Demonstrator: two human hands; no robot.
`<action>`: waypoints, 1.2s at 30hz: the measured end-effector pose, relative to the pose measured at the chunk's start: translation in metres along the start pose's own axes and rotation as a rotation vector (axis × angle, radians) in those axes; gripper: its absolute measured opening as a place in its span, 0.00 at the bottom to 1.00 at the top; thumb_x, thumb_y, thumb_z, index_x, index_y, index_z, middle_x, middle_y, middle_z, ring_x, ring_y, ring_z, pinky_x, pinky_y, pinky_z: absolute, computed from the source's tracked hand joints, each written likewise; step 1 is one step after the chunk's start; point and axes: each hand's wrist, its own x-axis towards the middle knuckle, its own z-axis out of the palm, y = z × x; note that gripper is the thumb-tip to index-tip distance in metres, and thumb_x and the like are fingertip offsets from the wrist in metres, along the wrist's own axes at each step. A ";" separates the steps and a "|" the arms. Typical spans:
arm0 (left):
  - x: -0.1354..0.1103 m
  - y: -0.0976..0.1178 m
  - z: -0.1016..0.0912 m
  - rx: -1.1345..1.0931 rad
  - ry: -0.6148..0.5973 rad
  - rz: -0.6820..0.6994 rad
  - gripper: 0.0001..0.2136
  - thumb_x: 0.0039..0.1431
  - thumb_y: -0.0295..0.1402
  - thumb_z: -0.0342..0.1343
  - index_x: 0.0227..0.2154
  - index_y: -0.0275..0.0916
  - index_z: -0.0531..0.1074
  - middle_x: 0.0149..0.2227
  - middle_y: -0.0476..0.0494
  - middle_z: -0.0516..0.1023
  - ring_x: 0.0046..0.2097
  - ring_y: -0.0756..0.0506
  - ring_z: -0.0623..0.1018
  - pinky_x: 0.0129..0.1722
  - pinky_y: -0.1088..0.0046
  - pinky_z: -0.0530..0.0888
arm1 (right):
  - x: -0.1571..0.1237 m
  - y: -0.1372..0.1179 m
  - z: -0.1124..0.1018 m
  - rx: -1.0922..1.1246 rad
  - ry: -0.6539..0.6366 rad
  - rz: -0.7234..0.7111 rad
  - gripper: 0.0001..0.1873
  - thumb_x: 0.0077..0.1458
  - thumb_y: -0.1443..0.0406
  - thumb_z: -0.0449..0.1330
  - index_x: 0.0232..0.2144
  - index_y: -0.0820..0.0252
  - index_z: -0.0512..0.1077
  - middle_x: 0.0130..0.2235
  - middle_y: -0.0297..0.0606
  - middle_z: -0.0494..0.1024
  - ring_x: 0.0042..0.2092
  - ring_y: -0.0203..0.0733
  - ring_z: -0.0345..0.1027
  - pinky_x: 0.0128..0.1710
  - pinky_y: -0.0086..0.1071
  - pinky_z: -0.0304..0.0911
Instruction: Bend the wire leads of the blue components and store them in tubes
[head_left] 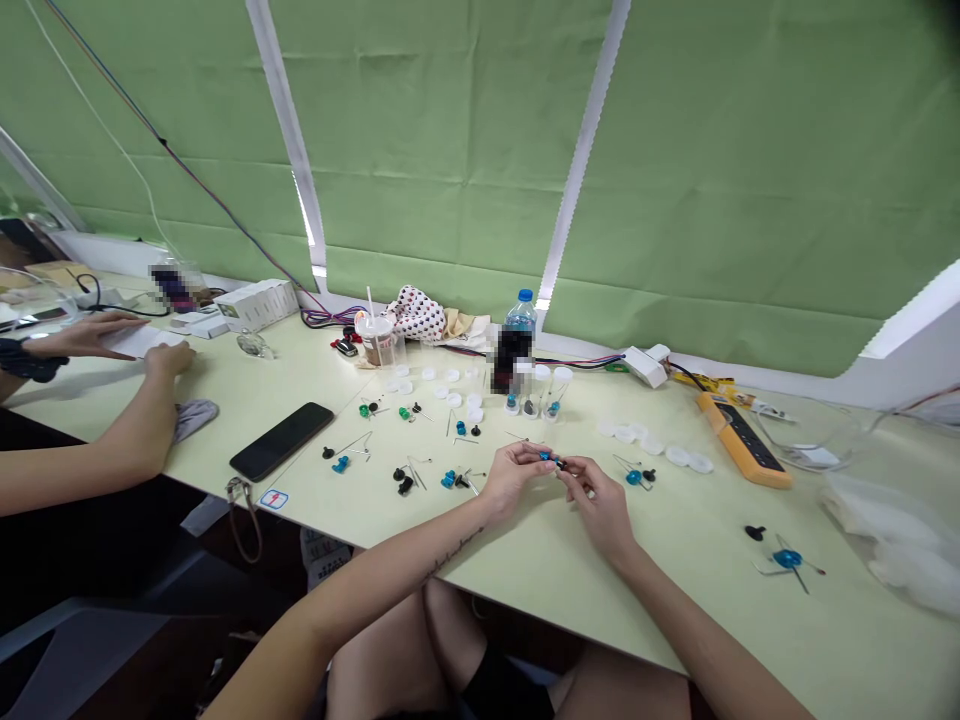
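Observation:
Close together over the table, both my hands are closed around small parts. My left hand pinches a small blue plastic piece. Against it, the fingertips of my right hand grip a small black piece; whether the two are joined I cannot tell. Left of my hands lies a group with a blue piece and thin metal pins. On the right sits another blue piece beside a black knob-like piece. Fingers partly hide what I hold.
Small clear tubes stand behind my hands near a water bottle. White caps lie in a row. A phone, a drink cup and an orange power strip rest around. Another person's hands hold paper at far left.

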 end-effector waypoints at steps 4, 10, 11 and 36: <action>-0.001 0.001 0.000 0.000 -0.018 -0.011 0.16 0.39 0.31 0.68 0.34 0.32 0.75 0.35 0.38 0.79 0.37 0.45 0.77 0.46 0.65 0.69 | 0.000 0.001 0.001 0.014 0.010 0.003 0.17 0.57 0.51 0.52 0.37 0.58 0.68 0.29 0.37 0.75 0.24 0.37 0.64 0.24 0.31 0.65; -0.001 0.001 0.001 0.035 0.013 0.019 0.15 0.38 0.31 0.68 0.33 0.33 0.75 0.33 0.40 0.78 0.36 0.46 0.77 0.43 0.66 0.70 | 0.000 0.003 0.000 0.029 -0.036 0.024 0.18 0.58 0.50 0.50 0.36 0.58 0.67 0.28 0.37 0.75 0.24 0.37 0.65 0.24 0.31 0.65; -0.001 0.001 0.001 0.036 0.028 0.023 0.15 0.38 0.30 0.68 0.32 0.33 0.75 0.33 0.40 0.78 0.35 0.46 0.76 0.42 0.67 0.70 | 0.001 0.003 0.000 0.034 -0.041 0.031 0.18 0.57 0.50 0.50 0.37 0.58 0.67 0.28 0.37 0.74 0.24 0.37 0.65 0.24 0.31 0.65; -0.002 0.007 0.006 0.045 0.078 0.045 0.15 0.35 0.30 0.69 0.30 0.34 0.75 0.31 0.41 0.78 0.34 0.47 0.76 0.40 0.67 0.69 | 0.003 0.005 0.002 0.069 -0.003 0.029 0.23 0.54 0.49 0.54 0.45 0.57 0.63 0.34 0.37 0.74 0.23 0.36 0.65 0.22 0.31 0.64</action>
